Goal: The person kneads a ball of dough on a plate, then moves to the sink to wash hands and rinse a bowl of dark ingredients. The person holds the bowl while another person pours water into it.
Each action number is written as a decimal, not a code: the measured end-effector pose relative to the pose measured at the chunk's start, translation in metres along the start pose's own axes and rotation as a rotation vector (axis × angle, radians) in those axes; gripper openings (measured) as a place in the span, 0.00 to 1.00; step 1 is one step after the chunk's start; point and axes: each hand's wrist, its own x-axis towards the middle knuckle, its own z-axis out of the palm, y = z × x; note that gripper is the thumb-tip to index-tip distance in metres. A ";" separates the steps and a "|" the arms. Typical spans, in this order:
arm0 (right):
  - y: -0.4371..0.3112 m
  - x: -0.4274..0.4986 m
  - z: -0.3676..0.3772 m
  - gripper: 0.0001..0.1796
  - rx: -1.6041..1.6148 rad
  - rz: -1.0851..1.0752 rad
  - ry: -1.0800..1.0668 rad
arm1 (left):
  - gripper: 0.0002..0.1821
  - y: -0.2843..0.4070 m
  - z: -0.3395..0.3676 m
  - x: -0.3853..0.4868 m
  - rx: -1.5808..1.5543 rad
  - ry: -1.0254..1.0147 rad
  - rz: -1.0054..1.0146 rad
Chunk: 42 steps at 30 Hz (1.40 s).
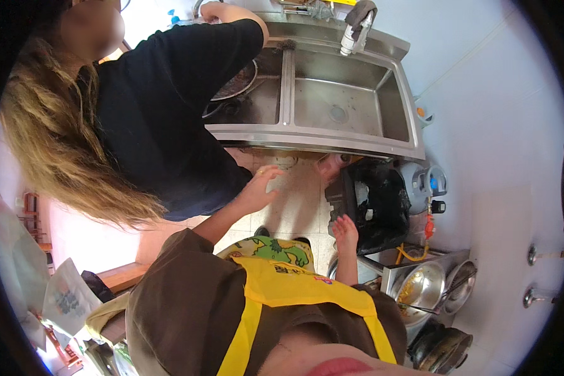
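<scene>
My left hand (259, 191) hangs in the air over the tiled floor, fingers apart and holding nothing. It is close beside the dark shirt (169, 113) of another person at my left. My right hand (346, 233), also bare with its fingers spread, is beside a bin lined with a black bag (380, 202). Ahead of me stands a double stainless-steel sink (348, 105). Its right basin shows a drain (338, 113). In the left basin lies a round pan (239, 82), partly hidden by the person's arm.
A gas cylinder (413, 185) with an orange hose (411, 255) stands against the right wall. Nearer me on that side, a metal bowl (418, 289) with food scraps sits on a steel surface, beside dark pans (439, 348). A grey cloth (359, 19) hangs over the sink's back edge.
</scene>
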 end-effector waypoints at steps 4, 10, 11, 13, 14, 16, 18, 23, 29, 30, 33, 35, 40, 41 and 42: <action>-0.050 0.010 0.071 0.16 -0.012 -0.012 -0.178 | 0.21 -0.005 -0.013 -0.002 -0.222 0.005 -0.107; -0.103 0.080 0.133 0.16 -0.222 0.103 -0.326 | 0.16 0.008 -0.013 0.006 -0.423 -0.035 -0.278; -0.116 0.098 0.139 0.18 -0.244 0.093 -0.463 | 0.17 0.009 -0.014 0.005 -0.473 -0.019 -0.323; -0.136 0.135 0.166 0.19 -0.311 0.196 -0.536 | 0.16 0.014 -0.012 -0.010 -0.469 0.123 -0.603; -0.151 0.148 0.166 0.18 -0.354 0.220 -0.542 | 0.16 0.019 -0.004 -0.022 -0.354 0.190 -0.558; -0.159 0.178 0.207 0.19 -0.752 0.201 -0.637 | 0.17 0.030 0.011 -0.057 -0.225 0.482 -0.475; -0.150 0.196 0.262 0.20 -0.865 0.375 -0.886 | 0.18 0.049 0.040 -0.100 -0.132 0.833 -0.642; -0.085 0.145 0.350 0.16 -1.159 0.484 -1.226 | 0.17 0.107 0.127 -0.186 -0.141 1.560 -1.084; -0.005 0.032 0.358 0.13 -1.487 0.582 -1.775 | 0.15 0.156 0.179 -0.237 -0.037 1.829 -1.435; 0.005 0.025 0.355 0.13 -1.590 0.617 -1.781 | 0.15 0.162 0.183 -0.245 -0.144 1.854 -1.408; 0.034 0.029 0.344 0.13 -1.808 0.572 -1.863 | 0.16 0.166 0.186 -0.267 -0.120 1.780 -1.490; 0.050 0.040 0.338 0.13 -1.843 0.445 -1.827 | 0.20 0.165 0.186 -0.283 -0.054 1.750 -1.528; 0.087 0.052 0.308 0.10 -1.701 0.528 -1.688 | 0.26 0.156 0.187 -0.331 -0.020 1.702 -1.488; 0.091 0.051 0.297 0.09 -1.658 0.479 -1.713 | 0.25 0.151 0.184 -0.343 0.043 1.739 -1.479; 0.105 0.041 0.291 0.08 -1.580 0.485 -1.791 | 0.24 0.150 0.186 -0.358 0.129 1.776 -1.422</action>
